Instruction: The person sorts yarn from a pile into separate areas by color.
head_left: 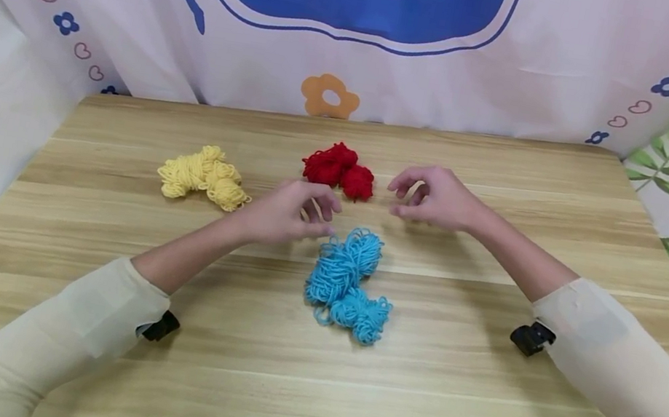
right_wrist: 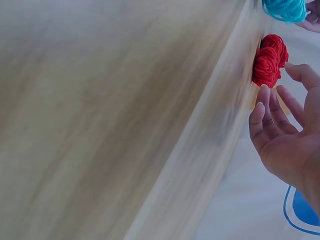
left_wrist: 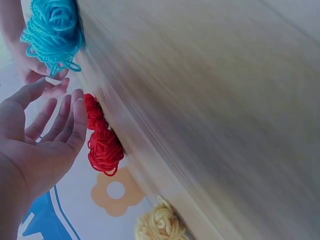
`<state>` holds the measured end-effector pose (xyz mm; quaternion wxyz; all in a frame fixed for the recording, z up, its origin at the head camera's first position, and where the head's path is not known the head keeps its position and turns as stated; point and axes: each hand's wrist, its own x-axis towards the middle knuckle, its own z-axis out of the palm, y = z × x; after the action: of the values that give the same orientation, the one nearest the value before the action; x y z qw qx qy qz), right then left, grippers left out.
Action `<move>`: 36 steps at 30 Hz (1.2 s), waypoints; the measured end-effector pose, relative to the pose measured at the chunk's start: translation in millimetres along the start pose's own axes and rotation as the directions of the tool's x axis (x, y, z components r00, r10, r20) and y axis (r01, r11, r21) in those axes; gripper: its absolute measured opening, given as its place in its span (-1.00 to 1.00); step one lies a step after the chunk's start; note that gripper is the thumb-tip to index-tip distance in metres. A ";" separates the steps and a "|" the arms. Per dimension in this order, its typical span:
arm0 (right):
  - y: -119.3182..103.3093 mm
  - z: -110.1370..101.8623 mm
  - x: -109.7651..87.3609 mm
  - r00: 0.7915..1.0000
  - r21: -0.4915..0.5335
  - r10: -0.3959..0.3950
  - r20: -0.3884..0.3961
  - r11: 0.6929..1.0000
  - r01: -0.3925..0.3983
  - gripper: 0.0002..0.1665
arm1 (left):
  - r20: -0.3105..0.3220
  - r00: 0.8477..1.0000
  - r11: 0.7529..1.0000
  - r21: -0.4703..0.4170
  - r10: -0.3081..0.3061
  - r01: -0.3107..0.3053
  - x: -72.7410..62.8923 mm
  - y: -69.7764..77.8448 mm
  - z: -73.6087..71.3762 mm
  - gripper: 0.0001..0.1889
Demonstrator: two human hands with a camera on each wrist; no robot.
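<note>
Head view: left hand (head_left: 283, 215) and right hand (head_left: 432, 197) hover, grips loosely spread, beside red yarn (head_left: 339, 168)

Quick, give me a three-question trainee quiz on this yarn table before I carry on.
1. True or false: the left hand grips the yellow yarn.
2. Which bundle lies nearest the camera wearer: A red yarn, B blue yarn, C yellow yarn?
3. Fill in: the right hand hovers just right of the ___ yarn.

Key
1. False; it holds nothing and is beside the blue yarn.
2. B
3. red
</note>
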<state>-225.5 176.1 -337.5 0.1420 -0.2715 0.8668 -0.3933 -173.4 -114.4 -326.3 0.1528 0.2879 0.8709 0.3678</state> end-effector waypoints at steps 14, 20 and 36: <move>1.7 5.9 -18.9 0.997 -0.023 -0.014 0.075 1.000 0.016 -0.63 | 0.038 0.999 1.000 0.016 -0.012 0.011 -1.8 1.4 4.4 -0.69; 2.9 7.0 -25.0 0.996 -0.024 -0.006 0.087 1.000 0.009 -0.65 | 0.036 0.999 1.000 0.009 0.003 -0.004 -2.5 1.1 6.0 -0.70; 2.2 17.1 -40.9 0.990 -0.007 -0.059 0.129 0.998 0.060 -0.69 | 0.053 0.998 0.999 -0.026 0.045 -0.043 -5.9 5.6 8.7 -0.69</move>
<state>-185.1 190.7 -348.9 0.1844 -0.3229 0.8495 -0.3743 -162.5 -110.1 -327.9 0.1715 0.3148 0.8553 0.3740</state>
